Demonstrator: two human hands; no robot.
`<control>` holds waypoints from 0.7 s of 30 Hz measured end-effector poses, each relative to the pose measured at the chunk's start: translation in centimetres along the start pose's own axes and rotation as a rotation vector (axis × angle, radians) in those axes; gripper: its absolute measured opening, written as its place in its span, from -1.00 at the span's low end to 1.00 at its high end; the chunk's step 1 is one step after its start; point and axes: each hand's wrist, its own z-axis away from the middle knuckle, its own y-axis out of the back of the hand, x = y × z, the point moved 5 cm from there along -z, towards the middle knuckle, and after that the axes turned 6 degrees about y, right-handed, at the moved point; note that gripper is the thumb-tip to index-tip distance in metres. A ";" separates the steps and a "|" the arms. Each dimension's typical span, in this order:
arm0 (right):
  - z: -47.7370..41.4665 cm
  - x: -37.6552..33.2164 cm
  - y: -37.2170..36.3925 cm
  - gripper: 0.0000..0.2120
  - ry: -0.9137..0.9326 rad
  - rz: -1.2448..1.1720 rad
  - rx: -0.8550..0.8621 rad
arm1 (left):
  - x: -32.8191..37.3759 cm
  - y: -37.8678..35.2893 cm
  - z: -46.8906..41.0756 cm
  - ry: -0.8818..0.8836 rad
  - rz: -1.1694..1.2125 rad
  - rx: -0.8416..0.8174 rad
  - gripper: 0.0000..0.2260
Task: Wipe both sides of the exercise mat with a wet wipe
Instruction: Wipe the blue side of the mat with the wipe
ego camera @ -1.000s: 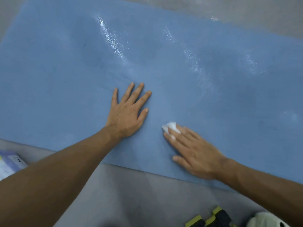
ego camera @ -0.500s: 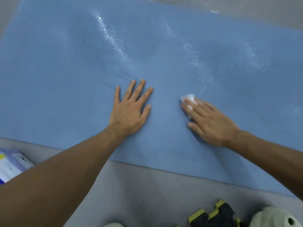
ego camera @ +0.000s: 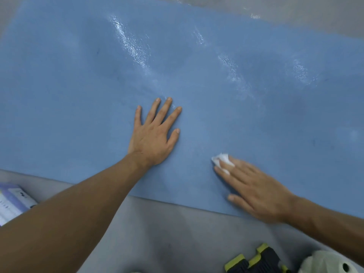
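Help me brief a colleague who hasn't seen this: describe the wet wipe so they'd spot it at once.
Start at the big blue exercise mat on the floor and find the right hand lying flat near its near edge. The wet wipe is the small crumpled wad pinned under that hand. It is the only white object on the mat; the left hand presses bare mat.
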 end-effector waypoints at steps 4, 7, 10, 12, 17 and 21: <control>2.3 -3.3 -0.8 -0.37 0.182 0.006 -0.099 | -0.1 0.0 -0.1 0.003 0.005 0.002 -0.47; 2.5 -2.7 -0.8 -0.38 0.270 0.021 -0.122 | -0.1 0.0 -0.1 0.001 0.010 0.004 -0.47; 1.4 0.4 -0.2 -0.39 0.219 0.060 -0.084 | -0.2 0.0 0.0 0.002 0.010 0.002 -0.46; 0.0 3.6 0.9 -0.40 0.093 0.077 -0.030 | -0.1 0.0 -0.1 0.000 0.003 -0.004 -0.47; -2.2 11.3 2.7 -0.42 -0.251 0.107 0.051 | 0.1 0.1 -0.2 -0.002 -0.004 -0.021 -0.47; -1.4 13.9 2.9 -0.35 -0.448 -0.012 0.090 | 1.2 0.3 -0.6 -0.020 0.027 -0.037 -0.45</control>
